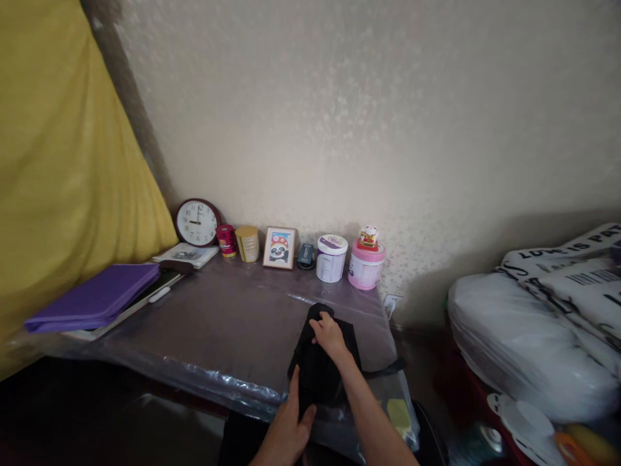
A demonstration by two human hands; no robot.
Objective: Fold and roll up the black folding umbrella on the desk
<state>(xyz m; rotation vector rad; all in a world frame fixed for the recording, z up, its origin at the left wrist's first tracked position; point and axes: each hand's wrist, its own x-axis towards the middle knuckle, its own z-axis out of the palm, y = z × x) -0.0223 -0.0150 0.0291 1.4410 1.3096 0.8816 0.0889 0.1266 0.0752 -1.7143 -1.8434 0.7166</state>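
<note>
A soft black fabric bag (320, 369) lies at the front right corner of the table, its strap (388, 370) trailing to the right. My right hand (328, 333) is closed at the bag's upper end, thumb and curled fingers pinching the dark cloth. Below it, my left hand (288, 424) grips the bag's lower left edge, with the forefinger stretched up along the side and the thumb across the front. Black fabric on black makes the folds and any opening hard to make out.
Along the wall stand a clock (198, 222), a red can (226, 241), a yellow-lidded jar (248, 244), a panda picture (279, 248), a white tub (332, 259) and a pink tub (365, 266) bearing a cat figurine (369, 238). A purple folder (97, 298) lies left; white bundles (528, 343) sit right.
</note>
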